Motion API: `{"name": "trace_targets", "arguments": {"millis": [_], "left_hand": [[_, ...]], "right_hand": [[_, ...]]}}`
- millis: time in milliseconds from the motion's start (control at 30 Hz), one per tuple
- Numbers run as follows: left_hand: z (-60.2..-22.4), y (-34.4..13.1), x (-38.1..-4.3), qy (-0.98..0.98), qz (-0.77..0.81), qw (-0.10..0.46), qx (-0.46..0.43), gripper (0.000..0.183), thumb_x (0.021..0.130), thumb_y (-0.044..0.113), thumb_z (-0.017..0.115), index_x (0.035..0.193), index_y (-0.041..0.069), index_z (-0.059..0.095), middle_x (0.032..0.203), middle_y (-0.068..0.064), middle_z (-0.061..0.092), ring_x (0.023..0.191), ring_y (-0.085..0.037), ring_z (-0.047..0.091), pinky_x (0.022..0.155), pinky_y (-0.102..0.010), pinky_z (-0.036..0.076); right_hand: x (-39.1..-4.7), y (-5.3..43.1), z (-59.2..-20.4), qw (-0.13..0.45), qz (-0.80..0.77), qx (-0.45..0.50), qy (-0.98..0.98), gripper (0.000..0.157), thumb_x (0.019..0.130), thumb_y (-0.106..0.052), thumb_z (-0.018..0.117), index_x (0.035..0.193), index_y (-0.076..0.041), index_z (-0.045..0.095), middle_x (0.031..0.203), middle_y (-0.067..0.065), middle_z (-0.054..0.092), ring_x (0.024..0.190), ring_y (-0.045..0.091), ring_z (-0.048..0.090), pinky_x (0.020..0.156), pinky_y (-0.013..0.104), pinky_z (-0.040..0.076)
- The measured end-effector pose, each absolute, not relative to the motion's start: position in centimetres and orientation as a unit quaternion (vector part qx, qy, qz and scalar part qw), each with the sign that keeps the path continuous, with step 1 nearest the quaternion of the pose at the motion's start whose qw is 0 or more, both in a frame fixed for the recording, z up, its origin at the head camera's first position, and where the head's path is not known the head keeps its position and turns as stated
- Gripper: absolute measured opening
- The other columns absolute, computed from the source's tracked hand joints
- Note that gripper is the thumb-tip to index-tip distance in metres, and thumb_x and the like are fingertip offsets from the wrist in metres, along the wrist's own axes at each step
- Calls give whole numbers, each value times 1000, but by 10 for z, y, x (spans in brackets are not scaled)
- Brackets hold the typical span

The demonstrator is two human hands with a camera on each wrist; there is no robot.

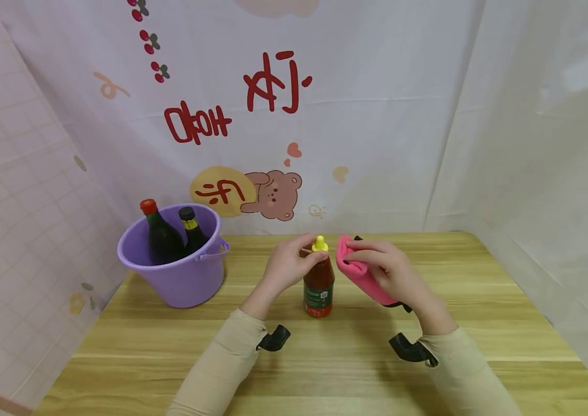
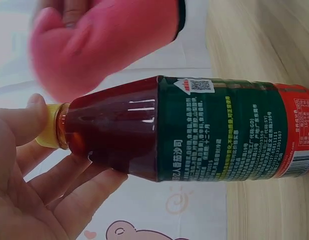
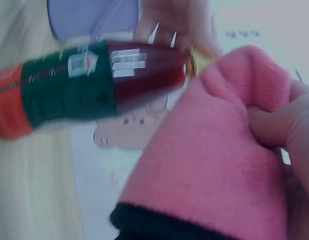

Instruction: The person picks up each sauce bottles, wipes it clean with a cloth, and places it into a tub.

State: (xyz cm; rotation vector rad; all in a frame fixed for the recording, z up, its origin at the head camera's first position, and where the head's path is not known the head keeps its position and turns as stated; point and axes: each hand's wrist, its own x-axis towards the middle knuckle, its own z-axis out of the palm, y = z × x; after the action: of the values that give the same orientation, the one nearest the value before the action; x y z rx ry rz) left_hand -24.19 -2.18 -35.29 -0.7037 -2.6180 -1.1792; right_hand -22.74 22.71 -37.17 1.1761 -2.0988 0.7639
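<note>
A ketchup bottle (image 1: 319,289) with a yellow cap (image 1: 320,244) and a green label stands upright on the wooden table. My left hand (image 1: 290,263) holds it at the top, thumb against the cap and the other fingers behind the neck, as the left wrist view shows. To its right, my right hand (image 1: 384,266) pinches a folded pink fleece cloth (image 3: 209,155) with black edging. The cloth is raised close beside the bottle's neck and overlaps the cap's edge in the right wrist view. Part of the right hand is hidden behind the cloth.
A purple bucket (image 1: 190,289) with a handle stands at the left of the table (image 1: 294,370). Inside it lean two dark bottles, one with a red cap (image 1: 148,206), one with a black cap (image 1: 186,213). A printed white curtain (image 1: 377,115) hangs behind the table.
</note>
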Motion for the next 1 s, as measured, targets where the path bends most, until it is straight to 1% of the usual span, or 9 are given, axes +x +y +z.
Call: {"name": "trace_targets", "arguments": {"millis": [67,200,333,500,600,833,1000], "left_hand": [[-354,-22,-242,-882,-396,92,-237,36,95,33,69,125,14,66,110,-4,71,96,-21,70,75,-33,57],[-355,-22,-242,-884,-392,93,-238,35,95,32,68,126,16,66,111,-4,71,95,-21,70,74,-32,57],[-356,-22,-242,-883,-393,98,-237,35,96,32,67,127,16,66,111,-5,72,95,-21,70,73,-33,57],[-355,-22,-242,-882,-395,105,-236,35,95,33,68,127,17,67,110,-4,72,94,-21,70,74,-34,57],[-355,-23,-242,-881,-396,103,-238,35,95,34,68,126,17,67,110,-4,72,94,-21,70,73,-32,57],[-355,-23,-242,-881,-394,108,-241,35,94,34,69,124,15,68,108,-4,72,94,-20,71,73,-31,57],[-355,-23,-241,-880,-393,109,-242,34,94,34,69,123,15,68,106,-4,73,93,-19,71,73,-32,57]], "right_hand": [[-227,219,-366,320,297,441,-784,47,78,21,64,109,-13,74,122,11,66,108,33,62,93,30,49],[-226,208,-368,323,304,424,-789,40,80,18,65,107,-11,74,122,13,66,109,34,61,90,37,51],[-225,205,-369,327,309,415,-791,37,80,17,66,105,-9,75,122,14,66,108,34,61,86,44,53],[-226,203,-372,314,312,418,-794,40,81,19,65,107,-11,74,123,13,65,110,34,60,88,43,52],[-226,202,-376,307,307,419,-798,43,80,19,65,107,-13,74,123,13,65,111,34,60,88,45,53],[-224,201,-391,313,278,424,-803,45,77,18,68,107,-14,74,120,12,66,104,33,63,81,48,55],[-220,204,-400,313,276,430,-801,46,76,19,68,107,-14,73,119,14,66,104,34,63,82,49,55]]}}
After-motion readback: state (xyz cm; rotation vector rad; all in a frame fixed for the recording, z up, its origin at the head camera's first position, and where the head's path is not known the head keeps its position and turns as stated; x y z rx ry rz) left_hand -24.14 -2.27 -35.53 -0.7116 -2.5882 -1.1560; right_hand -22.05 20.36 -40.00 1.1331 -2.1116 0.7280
